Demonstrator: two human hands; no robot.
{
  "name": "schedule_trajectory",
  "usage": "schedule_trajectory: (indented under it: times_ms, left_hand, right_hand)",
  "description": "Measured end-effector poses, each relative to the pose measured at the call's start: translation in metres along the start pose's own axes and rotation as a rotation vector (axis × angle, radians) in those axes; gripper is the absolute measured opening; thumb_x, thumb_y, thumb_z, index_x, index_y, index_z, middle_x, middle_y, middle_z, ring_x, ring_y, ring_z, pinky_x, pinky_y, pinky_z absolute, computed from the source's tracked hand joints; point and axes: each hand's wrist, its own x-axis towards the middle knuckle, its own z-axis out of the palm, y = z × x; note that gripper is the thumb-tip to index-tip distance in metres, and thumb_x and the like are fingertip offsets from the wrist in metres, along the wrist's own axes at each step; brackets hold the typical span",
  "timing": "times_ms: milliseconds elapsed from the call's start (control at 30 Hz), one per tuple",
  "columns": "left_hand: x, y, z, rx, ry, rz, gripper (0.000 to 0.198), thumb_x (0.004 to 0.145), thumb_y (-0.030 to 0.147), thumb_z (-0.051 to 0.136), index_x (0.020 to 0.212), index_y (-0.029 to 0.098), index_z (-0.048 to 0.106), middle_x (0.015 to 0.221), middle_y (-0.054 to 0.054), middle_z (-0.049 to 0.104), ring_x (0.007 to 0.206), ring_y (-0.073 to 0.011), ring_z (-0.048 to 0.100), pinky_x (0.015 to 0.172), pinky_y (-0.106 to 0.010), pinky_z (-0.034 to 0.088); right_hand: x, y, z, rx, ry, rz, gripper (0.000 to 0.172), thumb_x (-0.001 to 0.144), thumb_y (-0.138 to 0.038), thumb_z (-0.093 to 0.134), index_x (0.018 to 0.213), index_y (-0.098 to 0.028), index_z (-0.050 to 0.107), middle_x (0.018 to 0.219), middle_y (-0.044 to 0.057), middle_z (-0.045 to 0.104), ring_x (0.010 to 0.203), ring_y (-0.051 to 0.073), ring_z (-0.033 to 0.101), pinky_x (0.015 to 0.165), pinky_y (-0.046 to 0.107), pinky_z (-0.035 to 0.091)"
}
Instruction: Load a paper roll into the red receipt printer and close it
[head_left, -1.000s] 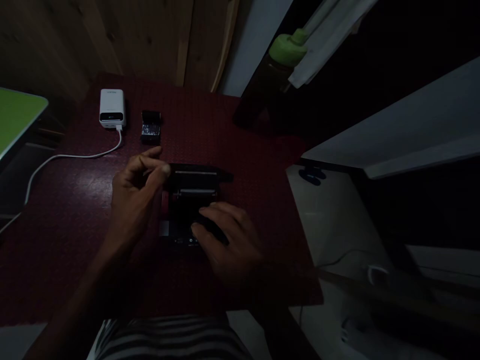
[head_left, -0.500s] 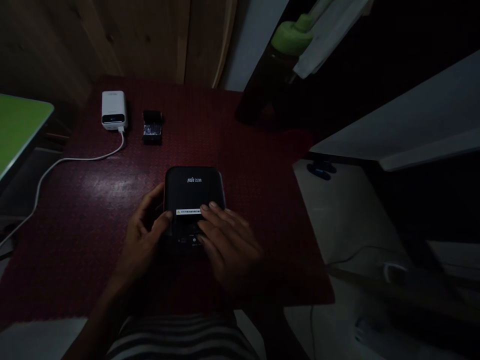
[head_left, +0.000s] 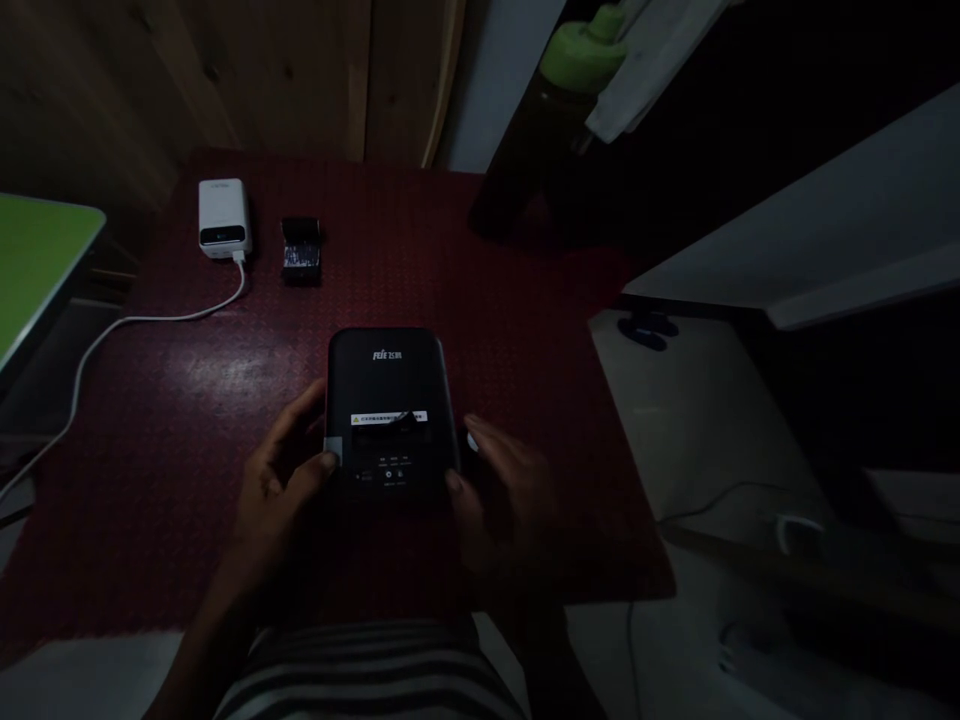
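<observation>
A black thermal printer [head_left: 386, 385] with a white FEIE logo lies flat on the red mat. A white warning label [head_left: 367, 419] runs across its top above a dark slot, and a small dark piece juts over that label. At the printer's left side, my left hand [head_left: 281, 475] is closed round the edge with its thumb on top, beside a small greyish patch [head_left: 333, 447]. My right hand [head_left: 510, 490] is at the right side, thumb and fingers apart, its thumb tip close to the edge. A small whitish spot by its fingertips is too dim to identify.
A white power bank [head_left: 223, 212] with a plugged-in cable [head_left: 180, 318] stands at the back left. Beside it lies a small dark roll-like object [head_left: 301, 250]. A green-capped bottle [head_left: 581, 60] rises at the back right. The red mat [head_left: 525, 330] covers the table.
My right hand has moved off the printer's top to its right side, uncovering the label, slot and buttons. The left hand keeps its grip on the left edge.
</observation>
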Motion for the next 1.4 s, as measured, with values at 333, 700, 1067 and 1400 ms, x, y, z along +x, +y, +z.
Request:
schedule_trajectory:
  times_ms: [333,700,1067,1400]
  left_hand:
    - [-0.001,0.015,0.018,0.021,0.072,-0.059,0.059,0.094,0.034,0.076,0.152,0.030,0.072,0.156,-0.009,0.075,0.145,-0.0362,0.071,0.105,-0.044,0.068]
    - [-0.001,0.009,0.019,-0.011,0.056,-0.002,0.061,0.095,0.029,0.073,0.156,0.030,0.070,0.160,-0.007,0.072,0.146,-0.0329,0.069,0.109,-0.041,0.064]
    - [0.003,-0.026,0.007,0.145,-0.016,0.365,0.059,0.111,0.048,0.064,0.166,0.028,0.061,0.168,-0.010,0.063,0.159,-0.0344,0.055,0.132,-0.051,0.044]
    - [0.008,-0.040,0.003,0.113,-0.020,0.374,0.060,0.109,0.051,0.068,0.166,0.034,0.061,0.167,-0.009,0.063,0.156,-0.0361,0.057,0.132,-0.056,0.043]
  right_hand:
    - [-0.025,0.010,0.011,0.166,-0.052,0.181,0.068,0.104,-0.035,0.076,0.166,-0.030,0.048,0.147,0.017,0.072,0.126,0.032,0.078,0.092,0.048,0.073]
    - [-0.014,0.007,0.005,0.070,-0.063,0.118,0.060,0.107,-0.033,0.073,0.163,-0.028,0.053,0.144,0.015,0.075,0.123,0.030,0.079,0.096,0.049,0.073]
    - [0.118,-0.021,0.037,-0.338,-0.880,-0.172,0.033,0.110,-0.002,0.054,0.127,-0.016,0.079,0.124,0.014,0.085,0.113,0.029,0.080,0.100,0.044,0.063]
    - [0.136,-0.035,0.052,-0.485,-1.080,-0.125,0.042,0.112,-0.003,0.043,0.141,-0.013,0.073,0.121,0.019,0.083,0.117,0.031,0.081,0.095,0.039,0.062]
